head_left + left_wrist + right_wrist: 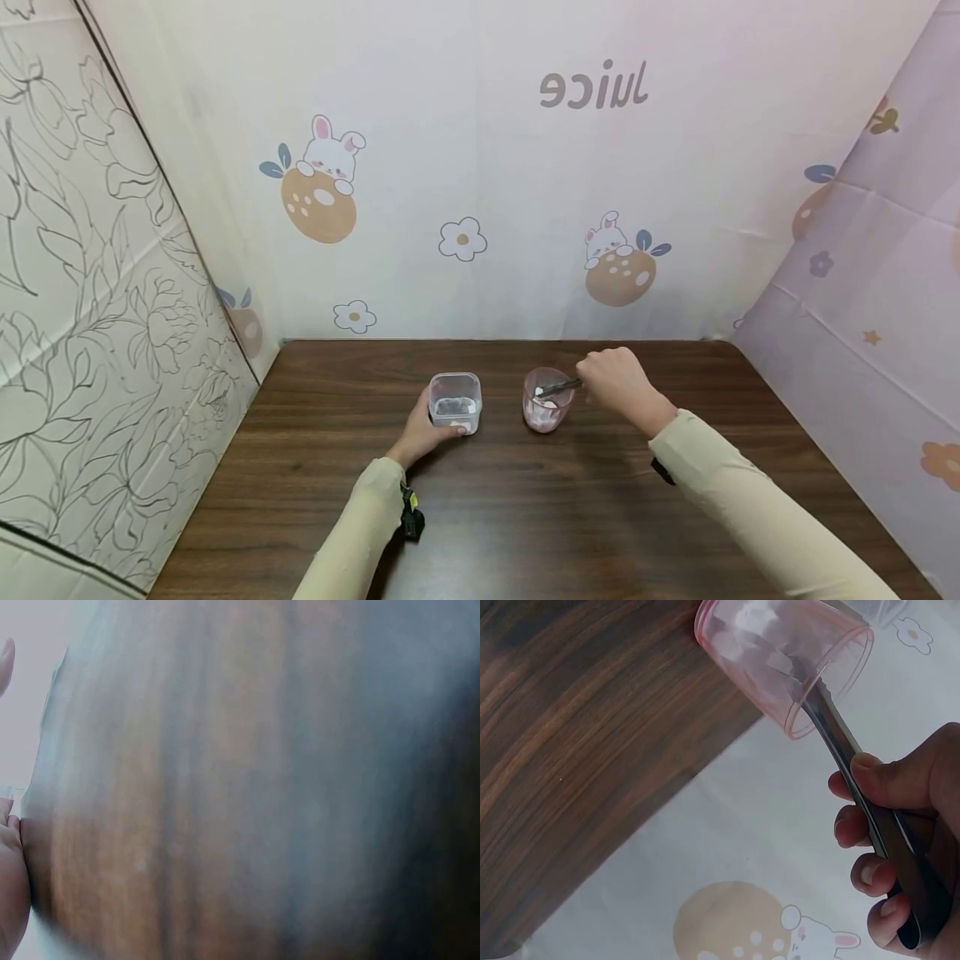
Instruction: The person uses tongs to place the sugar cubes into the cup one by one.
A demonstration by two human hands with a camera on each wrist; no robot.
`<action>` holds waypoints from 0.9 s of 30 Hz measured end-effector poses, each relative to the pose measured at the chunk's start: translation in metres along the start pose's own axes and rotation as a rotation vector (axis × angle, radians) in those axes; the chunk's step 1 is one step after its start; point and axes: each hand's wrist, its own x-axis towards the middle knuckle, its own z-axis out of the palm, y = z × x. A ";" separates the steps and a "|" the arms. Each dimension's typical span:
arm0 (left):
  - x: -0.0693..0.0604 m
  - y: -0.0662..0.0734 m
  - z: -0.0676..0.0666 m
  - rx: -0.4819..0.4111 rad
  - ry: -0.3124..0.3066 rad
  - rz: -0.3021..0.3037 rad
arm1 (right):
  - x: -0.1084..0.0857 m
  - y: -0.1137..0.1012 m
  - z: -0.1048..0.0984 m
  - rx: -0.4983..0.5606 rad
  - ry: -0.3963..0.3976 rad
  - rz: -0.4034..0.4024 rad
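Observation:
The left hand (422,432) grips a clear square container (455,392), its thumb across the near side; a little white stuff shows low inside. In the left wrist view only parts of the hand (12,892) appear at the left edge. The right hand (617,385) holds dark metal tongs (561,387), whose far end is inside a pink transparent cup (546,421) with white pieces in it. The right wrist view shows the fingers and thumb of the right hand (900,832) curled round the tongs (840,746), which reach into the pink cup (780,667).
Container and cup stand apart on a dark wooden table (480,517), the cup to the right. Behind the table hangs a pale printed cloth (480,167) with rabbits and flowers, and more patterned cloth stands at both sides. Each wrist wears a small black device.

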 end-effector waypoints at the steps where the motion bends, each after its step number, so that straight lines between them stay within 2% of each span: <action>1: 0.000 0.001 0.000 0.002 -0.004 0.001 | 0.001 -0.001 0.001 -0.002 -0.002 -0.001; 11: 0.000 0.001 -0.001 0.000 -0.017 -0.006 | 0.002 -0.004 0.011 -0.041 -0.032 -0.014; 22: 0.000 -0.001 -0.001 0.015 -0.021 -0.002 | 0.003 -0.006 0.015 -0.053 0.050 -0.027; 27: 0.001 -0.001 -0.002 0.013 -0.016 -0.002 | 0.003 -0.004 0.014 -0.055 0.024 -0.015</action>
